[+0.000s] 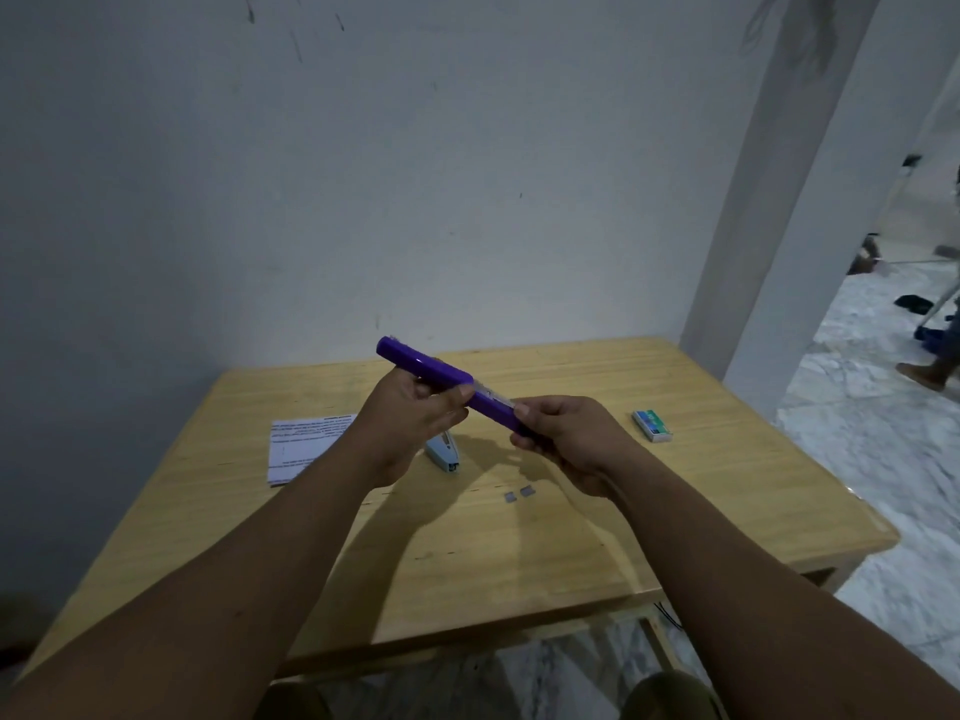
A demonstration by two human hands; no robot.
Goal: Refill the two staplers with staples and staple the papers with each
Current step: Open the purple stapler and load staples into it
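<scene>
Both hands hold a purple stapler [415, 363] in the air above the wooden table [571, 511]. My left hand [410, 413] grips its far half, and my right hand [561, 439] grips its near end with the thumb by the metal staple channel. A light blue stapler [444, 454] lies on the table under my left hand, partly hidden. A stack of printed papers [301, 444] lies to the left. Two small staple strips [519, 493] lie near the middle. A green and white staple box [653, 425] sits at the right.
The table stands against a white wall. A white pillar [779, 200] rises at the right. Beyond it is marble floor, where a person's leg [935, 366] and some dark items show. My knees show under the table's near edge.
</scene>
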